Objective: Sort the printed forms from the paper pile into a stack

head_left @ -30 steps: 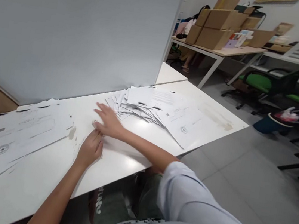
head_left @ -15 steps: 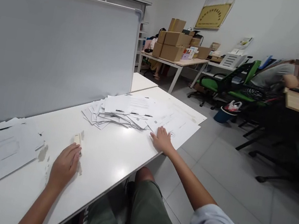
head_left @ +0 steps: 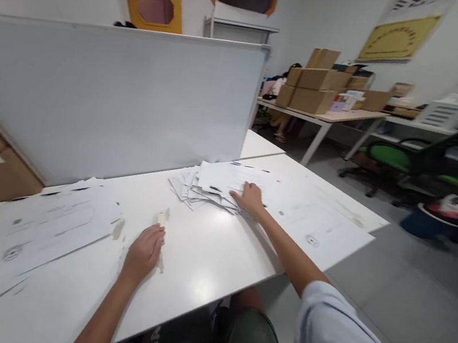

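My left hand [head_left: 143, 252] rests on the white table [head_left: 197, 259] with its fingers curled, touching a small pale strip-like object [head_left: 162, 220] that I cannot make out. My right hand [head_left: 249, 198] lies flat, fingers stretched, on a fanned pile of printed white sheets [head_left: 209, 186] at the table's far side. More large sheets [head_left: 319, 232] spread to the right of that hand, toward the table's right edge. Another stack of printed papers [head_left: 37, 228] lies to the left of my left hand.
A grey partition board [head_left: 110, 95] stands along the table's far edge. Behind it to the right is a table with cardboard boxes [head_left: 312, 86], green office chairs [head_left: 392, 154] and a blue bin with a plastic bag [head_left: 433, 215] on the tiled floor.
My right hand has moved from the sheets at the table's right edge back left onto the fanned pile. The left hand has stayed by the small pale object. The view has swung left.
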{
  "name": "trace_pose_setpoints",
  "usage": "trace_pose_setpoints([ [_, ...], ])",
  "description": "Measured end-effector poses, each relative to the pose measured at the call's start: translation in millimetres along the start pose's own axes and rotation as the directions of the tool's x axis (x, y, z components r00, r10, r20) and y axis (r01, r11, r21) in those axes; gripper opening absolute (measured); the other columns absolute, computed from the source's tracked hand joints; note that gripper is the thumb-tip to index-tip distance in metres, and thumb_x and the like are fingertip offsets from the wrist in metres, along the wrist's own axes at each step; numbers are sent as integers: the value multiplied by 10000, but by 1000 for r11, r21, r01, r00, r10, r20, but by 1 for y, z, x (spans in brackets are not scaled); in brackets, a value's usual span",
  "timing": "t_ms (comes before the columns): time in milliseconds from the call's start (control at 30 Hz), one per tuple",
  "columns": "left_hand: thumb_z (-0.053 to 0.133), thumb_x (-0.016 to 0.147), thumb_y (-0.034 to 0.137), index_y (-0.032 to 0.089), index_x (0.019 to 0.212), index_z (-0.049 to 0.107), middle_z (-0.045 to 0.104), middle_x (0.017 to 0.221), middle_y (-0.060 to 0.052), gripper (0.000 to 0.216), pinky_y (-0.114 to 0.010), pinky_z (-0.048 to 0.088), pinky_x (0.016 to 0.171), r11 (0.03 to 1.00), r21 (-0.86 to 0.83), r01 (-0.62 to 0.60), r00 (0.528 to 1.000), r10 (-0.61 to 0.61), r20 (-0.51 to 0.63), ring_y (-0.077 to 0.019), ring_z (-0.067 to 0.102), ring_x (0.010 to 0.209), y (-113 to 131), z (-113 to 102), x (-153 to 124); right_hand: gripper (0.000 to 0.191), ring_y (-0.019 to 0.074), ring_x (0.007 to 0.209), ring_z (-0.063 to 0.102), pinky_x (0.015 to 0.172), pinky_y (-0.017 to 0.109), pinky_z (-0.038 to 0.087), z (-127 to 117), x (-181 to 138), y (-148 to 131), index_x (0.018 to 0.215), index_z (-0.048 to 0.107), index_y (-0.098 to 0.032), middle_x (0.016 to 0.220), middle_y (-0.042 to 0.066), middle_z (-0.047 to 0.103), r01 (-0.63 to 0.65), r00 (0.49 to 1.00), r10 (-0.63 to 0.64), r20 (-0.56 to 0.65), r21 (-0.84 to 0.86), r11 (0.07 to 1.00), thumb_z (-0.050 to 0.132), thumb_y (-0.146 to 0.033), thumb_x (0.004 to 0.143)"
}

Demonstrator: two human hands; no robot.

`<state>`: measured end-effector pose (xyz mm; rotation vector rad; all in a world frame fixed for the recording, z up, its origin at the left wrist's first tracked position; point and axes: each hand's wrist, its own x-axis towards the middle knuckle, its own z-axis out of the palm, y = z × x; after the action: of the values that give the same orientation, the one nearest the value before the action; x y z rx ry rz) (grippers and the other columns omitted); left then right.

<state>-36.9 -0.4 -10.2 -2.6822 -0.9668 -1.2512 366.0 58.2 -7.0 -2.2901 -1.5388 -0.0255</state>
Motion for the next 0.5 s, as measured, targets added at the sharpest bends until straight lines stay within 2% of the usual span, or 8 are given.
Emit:
trace_pose_setpoints([
  [67,419,978,225,216,1062,702,742,1088,-75,295,-437,584,964,999,-13,37,999,-36,28,-226,677,1108,3,0,0,717,371,1160,503,961,433,382,4,-7,5,1295,526,-59,1256,248,546,29,999,-31,-43,-50,998,414,-660,920],
  [133,410,981,233,214,1059,706,741,1090,-78,307,-443,577,979,998,-25,63,997,-62,41,-227,673,1115,5,0,0,598,365,1120,506,900,416,402,2,-11,6,1231,575,-82,1216,233,557,63,996,-69,-57,-113,992,431,-585,943],
  [233,411,982,237,203,1025,699,741,1072,-83,294,-441,574,984,997,-35,73,997,-72,29,-228,671,1118,5,0,2,328,334,1068,537,841,387,415,-10,-18,1,1152,639,-101,1147,216,603,204,978,-209,-2,-203,958,434,-267,957],
  [333,417,981,233,200,1010,688,743,1057,-80,274,-440,575,976,999,-28,42,999,-41,20,-230,675,1110,3,0,4,418,306,1044,577,844,380,427,-27,-39,-3,1186,653,-105,1142,198,643,323,943,-332,-11,-213,922,405,-35,856],
  [400,421,980,228,204,1020,683,744,1059,-76,266,-439,582,960,1000,-10,22,1000,-22,18,-231,681,1100,2,-1,5,505,293,1097,582,908,391,429,-38,-65,4,1261,631,-122,1196,173,653,413,896,-435,-91,-187,891,398,-3,829],
  [500,424,978,218,206,1035,675,744,1063,-76,257,-434,590,936,1000,9,14,1000,-14,1,-232,685,1091,0,-2,6,548,272,1230,549,1044,427,386,-50,-114,33,1343,595,-174,1308,126,637,512,819,-541,-190,-185,839,359,-27,870],
])
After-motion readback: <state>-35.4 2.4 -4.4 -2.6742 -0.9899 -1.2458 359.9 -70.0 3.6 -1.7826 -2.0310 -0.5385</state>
